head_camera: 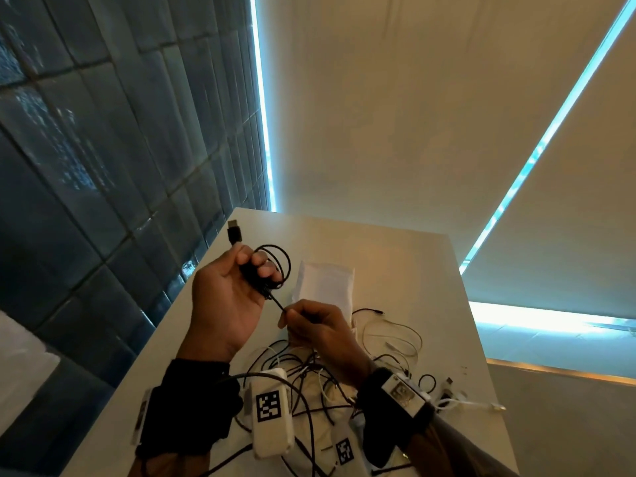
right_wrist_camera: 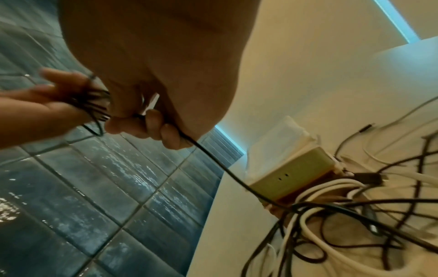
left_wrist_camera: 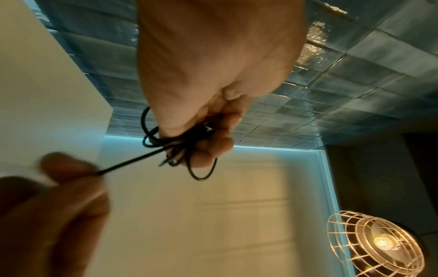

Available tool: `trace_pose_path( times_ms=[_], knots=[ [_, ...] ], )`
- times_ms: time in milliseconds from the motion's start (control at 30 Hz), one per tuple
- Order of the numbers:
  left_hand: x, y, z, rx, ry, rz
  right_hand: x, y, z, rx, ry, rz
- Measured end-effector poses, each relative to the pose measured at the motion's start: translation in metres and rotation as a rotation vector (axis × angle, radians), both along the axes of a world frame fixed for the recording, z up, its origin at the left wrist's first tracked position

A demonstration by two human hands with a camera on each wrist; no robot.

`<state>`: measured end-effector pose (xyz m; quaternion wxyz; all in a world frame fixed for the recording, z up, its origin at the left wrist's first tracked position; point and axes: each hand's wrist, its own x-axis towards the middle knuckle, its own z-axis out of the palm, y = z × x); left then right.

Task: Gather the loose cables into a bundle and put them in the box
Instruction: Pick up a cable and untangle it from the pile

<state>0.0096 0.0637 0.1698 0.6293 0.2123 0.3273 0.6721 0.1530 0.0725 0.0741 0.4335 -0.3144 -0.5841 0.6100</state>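
My left hand (head_camera: 254, 266) is raised above the table and grips a small coil of black cable (head_camera: 280, 266), whose USB plug (head_camera: 234, 232) sticks up past the thumb. A straight strand runs from the coil down to my right hand (head_camera: 287, 313), which pinches it and lets it trail into the pile of loose black and white cables (head_camera: 309, 373) on the table. The left wrist view shows the coil (left_wrist_camera: 201, 175) under the curled fingers (left_wrist_camera: 211, 142). The box (head_camera: 325, 284) stands just beyond both hands; its greenish side (right_wrist_camera: 291, 174) shows in the right wrist view.
The white table (head_camera: 395, 263) meets a dark tiled wall (head_camera: 103, 166) on the left. More thin white cables (head_camera: 392, 335) and plugs (head_camera: 451, 394) lie on the right side. A caged lamp (left_wrist_camera: 377, 243) hangs overhead. Blinds cover the windows behind.
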Motion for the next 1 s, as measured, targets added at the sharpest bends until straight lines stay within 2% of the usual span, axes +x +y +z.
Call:
trace_pose_path(
  times_ms=[200,367,500,633,767,833,1000],
  knots=[
    [-0.005,-0.006,0.026,0.118,0.079,-0.065,0.006,-0.006,-0.047,-0.079,-0.094,-0.060],
    [-0.006,-0.011,0.028,0.102,0.147,-0.092,0.012,-0.010,-0.082,-0.115,-0.216,-0.123],
    [-0.006,-0.012,0.027,0.073,0.228,-0.110,0.014,-0.011,-0.087,-0.147,-0.303,-0.193],
    [-0.010,-0.011,0.014,-0.023,0.281,-0.127,0.019,-0.004,-0.075,-0.168,-0.302,-0.324],
    [-0.004,-0.010,-0.001,-0.129,0.343,-0.129,0.014,0.004,-0.038,-0.207,-0.095,-0.401],
    [0.001,-0.010,-0.007,-0.177,0.366,-0.096,0.010,0.007,-0.015,-0.166,-0.069,-0.422],
    [0.005,-0.009,-0.015,-0.259,0.424,-0.048,0.002,0.002,0.029,0.012,0.052,-0.317]
  ],
)
